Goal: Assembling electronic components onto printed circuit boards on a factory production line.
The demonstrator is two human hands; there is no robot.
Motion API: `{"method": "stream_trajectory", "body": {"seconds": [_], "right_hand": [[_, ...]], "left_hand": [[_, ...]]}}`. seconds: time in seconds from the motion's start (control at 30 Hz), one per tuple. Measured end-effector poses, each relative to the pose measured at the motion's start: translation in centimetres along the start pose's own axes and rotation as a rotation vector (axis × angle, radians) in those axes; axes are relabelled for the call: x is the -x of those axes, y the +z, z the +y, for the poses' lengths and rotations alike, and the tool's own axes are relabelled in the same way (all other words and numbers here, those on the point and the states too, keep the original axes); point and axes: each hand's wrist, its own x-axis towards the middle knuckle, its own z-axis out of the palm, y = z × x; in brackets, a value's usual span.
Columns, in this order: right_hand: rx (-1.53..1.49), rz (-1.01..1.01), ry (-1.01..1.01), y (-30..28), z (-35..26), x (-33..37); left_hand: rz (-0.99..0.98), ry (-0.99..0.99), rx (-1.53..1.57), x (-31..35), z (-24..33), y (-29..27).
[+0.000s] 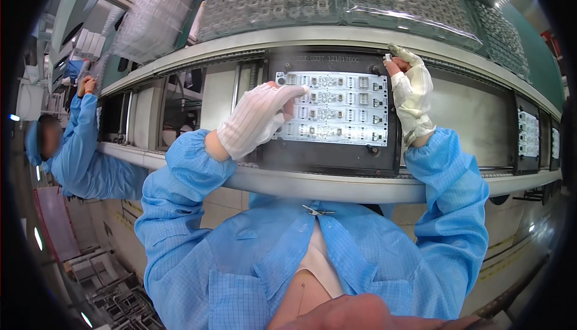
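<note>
A white circuit board panel (354,115) with several rows of small parts lies on a black carrier plate (300,157). My left hand (258,113), in a striped white glove, reaches over the panel's left part. Its index finger stretches across the upper rows, apart from the thumb, and nothing shows between them; the other fingers are partly hidden. At the carrier's upper right corner, my right hand (413,92), also gloved, is closed with a small white part (387,58) at its fingertips. The bare thumb tip shows through the glove.
The carrier sits on a conveyor with a metal front rail (324,187). Beyond the back rail stand clear plastic trays (409,2) filled with small parts. Another loaded carrier (528,134) is farther right. A person in blue (78,149) works at the far left.
</note>
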Motion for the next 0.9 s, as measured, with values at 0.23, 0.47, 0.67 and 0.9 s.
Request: {"method": "stream_trajectory", "body": {"seconds": [0.23,0.47,0.67,0.9], "right_hand": [[0.008,-0.032,-0.029,-0.3,0.1,0.0],[0.095,-0.034,-0.124,-0.2,0.3,0.6],[0.058,-0.436,0.013,-1.8,-3.7,3.5],[0.38,-0.584,-0.456,-1.6,-4.3,4.7]], "left_hand": [[0.044,0.055,-0.1,-0.3,0.2,0.9],[0.117,0.199,-0.295,0.9,-1.6,3.5],[0.111,0.149,-0.154,1.2,-2.5,2.6],[0.342,0.167,-0.123,0.5,-3.4,2.1]]}}
